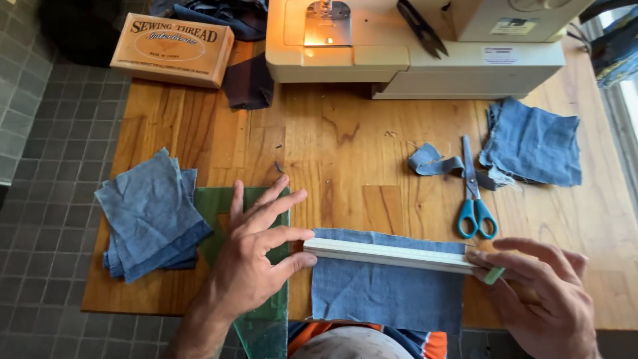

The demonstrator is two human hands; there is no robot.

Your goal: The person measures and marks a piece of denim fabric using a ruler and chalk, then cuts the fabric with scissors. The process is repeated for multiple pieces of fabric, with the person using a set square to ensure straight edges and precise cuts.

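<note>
A blue denim piece [385, 292] lies flat at the table's near edge. Across its top lies a white ruler [389, 254]. My left hand [256, 256] rests palm down with fingers spread, its fingertips touching the ruler's left end. My right hand [545, 292] pinches a small pale green piece of chalk [494, 274] against the ruler's right end. Under my left hand lies a green cutting mat [266, 319].
A stack of denim squares [149, 216] sits at the left, another stack [531, 143] at the right. Blue-handled scissors [473, 196] and denim scraps [432, 161] lie between. A cream sewing machine [412, 46], black thread snips [422, 26] and a wooden box [173, 48] stand at the back.
</note>
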